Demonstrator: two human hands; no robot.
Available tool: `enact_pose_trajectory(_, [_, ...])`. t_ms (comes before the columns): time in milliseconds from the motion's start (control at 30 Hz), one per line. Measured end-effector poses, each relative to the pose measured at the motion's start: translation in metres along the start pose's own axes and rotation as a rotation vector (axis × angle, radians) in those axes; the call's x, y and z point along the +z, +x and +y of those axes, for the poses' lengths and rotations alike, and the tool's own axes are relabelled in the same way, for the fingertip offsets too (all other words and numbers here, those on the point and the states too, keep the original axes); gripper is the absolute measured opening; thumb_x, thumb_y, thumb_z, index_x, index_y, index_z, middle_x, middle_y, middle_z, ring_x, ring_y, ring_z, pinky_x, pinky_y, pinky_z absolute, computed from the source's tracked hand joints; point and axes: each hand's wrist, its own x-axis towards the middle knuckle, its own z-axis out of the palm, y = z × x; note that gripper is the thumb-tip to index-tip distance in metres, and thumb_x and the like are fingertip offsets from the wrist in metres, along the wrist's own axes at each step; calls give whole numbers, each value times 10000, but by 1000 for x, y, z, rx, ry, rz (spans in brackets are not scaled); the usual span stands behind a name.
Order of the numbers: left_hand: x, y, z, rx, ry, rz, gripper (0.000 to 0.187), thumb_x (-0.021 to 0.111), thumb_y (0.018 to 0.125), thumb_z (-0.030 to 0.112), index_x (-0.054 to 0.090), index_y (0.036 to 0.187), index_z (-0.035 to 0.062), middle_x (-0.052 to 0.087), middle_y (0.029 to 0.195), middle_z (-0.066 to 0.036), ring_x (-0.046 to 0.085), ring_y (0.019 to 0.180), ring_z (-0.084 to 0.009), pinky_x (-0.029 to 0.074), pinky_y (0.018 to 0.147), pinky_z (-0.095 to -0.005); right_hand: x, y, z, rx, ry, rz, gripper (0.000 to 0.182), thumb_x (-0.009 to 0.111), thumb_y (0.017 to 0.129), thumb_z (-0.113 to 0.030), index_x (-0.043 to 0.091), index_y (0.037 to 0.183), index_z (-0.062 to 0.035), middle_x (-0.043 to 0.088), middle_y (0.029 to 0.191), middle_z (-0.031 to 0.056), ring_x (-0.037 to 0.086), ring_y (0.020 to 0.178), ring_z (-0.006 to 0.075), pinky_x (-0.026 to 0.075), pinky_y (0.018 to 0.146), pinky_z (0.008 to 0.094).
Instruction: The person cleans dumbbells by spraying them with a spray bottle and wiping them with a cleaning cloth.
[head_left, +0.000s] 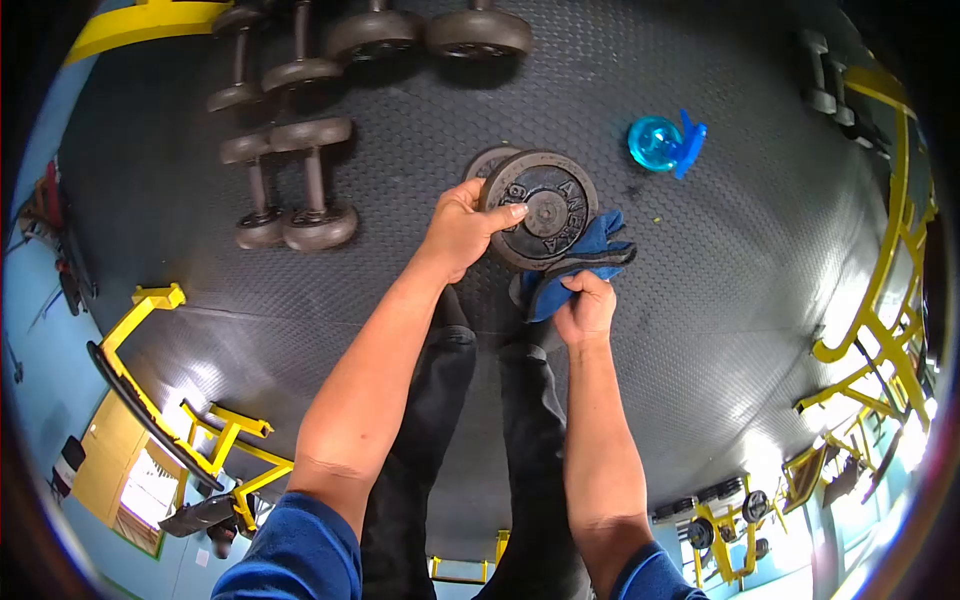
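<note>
A round dark weight plate (560, 185) with raised lettering is held up in front of me. My left hand (465, 228) grips its left edge, thumb lying across the face near the centre hole. In my right hand (587, 305) is a blue cloth (600, 250) with dark edging, bunched and pressed against the plate's lower right rim. Part of another weight plate (488, 163) shows behind the held one, at its upper left. My legs in dark trousers are below, either side of the plate.
Several dumbbells (315, 180) stand on the black rubber floor (420, 130) at the upper left. A blue bottle (655, 143) with a bright blue cap is right of the plates. Yellow gym frames (885, 340) line the right side, with more yellow equipment (235, 430) at lower left.
</note>
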Motion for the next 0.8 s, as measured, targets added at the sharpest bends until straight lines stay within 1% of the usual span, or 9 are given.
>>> enact_pose_trajectory(100, [11, 11, 1, 7, 74, -86, 329, 738, 852, 43, 626, 1151, -39, 697, 1076, -99, 657, 930, -140, 529, 865, -299, -21, 4, -1, -42, 12, -59, 468, 475, 714, 95, 597, 1158, 12, 671, 1109, 114, 644, 1014, 273, 496, 963, 399])
enact_pose_trajectory(233, [14, 47, 6, -5, 328, -58, 399, 753, 829, 45, 615, 1194, -37, 695, 1087, -96, 659, 938, -149, 524, 881, -310, -18, 22, 5, 2, 15, 16, 427, 483, 742, 94, 601, 1142, 5, 669, 1077, 99, 650, 970, 258, 519, 907, 391])
enact_pose_trajectory(300, [8, 58, 12, 50, 281, -92, 406, 764, 811, 70, 644, 1183, -37, 718, 1045, -108, 677, 918, -173, 535, 850, -311, 1, 23, 3, -14, -11, 33, 396, 503, 745, 96, 603, 1110, -20, 665, 1015, 81, 645, 934, 243, 521, 886, 381])
enact_pose_trajectory(400, [-10, 70, 17, 1, 224, -97, 414, 755, 839, 115, 637, 1209, -26, 717, 1068, -106, 676, 951, -175, 530, 887, -318, 15, 14, 7, -188, -269, 149, 475, 552, 700, 132, 591, 1129, -67, 638, 962, 30, 606, 864, 181, 492, 808, 315])
enact_pose_trajectory(533, [-23, 73, 35, -62, 83, -29, 479, 732, 882, 206, 579, 1277, -18, 687, 1161, -124, 653, 1048, -196, 497, 955, -340, 54, -24, 15, -345, -697, 182, 468, 572, 722, 115, 527, 1157, -52, 627, 1012, 52, 603, 926, 170, 494, 836, 318])
enact_pose_trajectory(633, [4, 36, 61, -214, 400, 94, 641, 678, 925, 378, 478, 1384, -21, 637, 1246, -157, 605, 1141, -237, 434, 1026, -385, 77, -43, 20, -344, -752, 90, 482, 631, 760, 86, 492, 1202, -44, 626, 1042, 61, 604, 946, 170, 505, 843, 313])
enact_pose_trajectory(700, [8, 20, 44, -223, 409, 360, 749, 671, 929, 397, 359, 1476, -8, 545, 1367, -173, 561, 1191, -230, 408, 1046, -365, 82, -45, 27, -323, -836, 104, 554, 677, 764, 50, 467, 1268, -46, 616, 1119, 94, 608, 1015, 186, 486, 910, 313])
enact_pose_trajectory(767, [17, -32, 46, -64, -4, 109, 828, 677, 930, 375, 247, 1535, 6, 465, 1433, -168, 510, 1238, -215, 381, 1072, -347, 99, -55, 18, -269, -834, 121, 581, 721, 769, 6, 473, 1292, -44, 607, 1176, 115, 607, 1053, 203, 489, 928, 325])
enact_pose_trajectory(800, [18, -56, 39, 11, 96, 50, 750, 695, 923, 325, 321, 1491, 8, 525, 1347, -147, 543, 1184, -201, 417, 1029, -336, 98, -58, 16, -344, -1043, 49, 589, 723, 780, 6, 475, 1310, -58, 619, 1161, 100, 612, 1030, 207, 500, 910, 324])
